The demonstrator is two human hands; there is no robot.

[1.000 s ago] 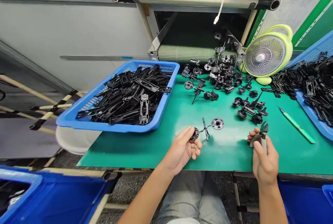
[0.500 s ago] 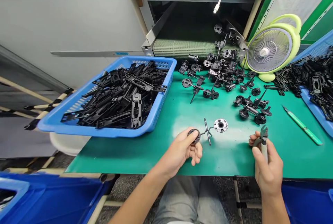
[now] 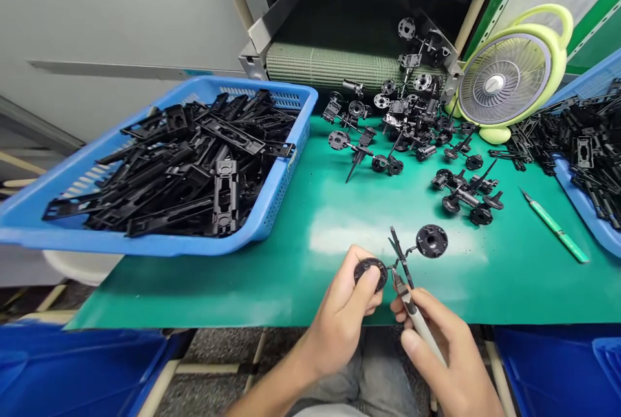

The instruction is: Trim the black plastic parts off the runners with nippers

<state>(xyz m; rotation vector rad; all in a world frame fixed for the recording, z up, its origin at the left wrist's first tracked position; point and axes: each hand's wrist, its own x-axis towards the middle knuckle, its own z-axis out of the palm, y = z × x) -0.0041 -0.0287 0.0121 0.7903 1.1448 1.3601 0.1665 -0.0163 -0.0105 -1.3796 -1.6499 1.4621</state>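
My left hand (image 3: pixel 347 313) pinches one round disc of a black moulded plastic piece (image 3: pixel 402 252), which has two discs joined by a thin runner. It is held just above the green table mat (image 3: pixel 301 223) near the front edge. My right hand (image 3: pixel 444 352) grips a pair of side cutters (image 3: pixel 410 304). The cutter jaws meet the runner right beside the disc in my left fingers. The second disc (image 3: pixel 431 240) sticks out to the upper right.
A blue basket (image 3: pixel 272 207) of long black parts sits at left. More disc pieces (image 3: pixel 412 119) pile below a conveyor belt (image 3: pixel 334 68). A green fan (image 3: pixel 507 81), a green craft knife (image 3: pixel 555 231) and another blue basket (image 3: pixel 589 210) lie at right. Blue bins (image 3: pixel 72 372) stand below.
My right hand has swung left with the cutters to the runner. My left hand has raised the piece slightly. The camera has tilted down and moved closer.
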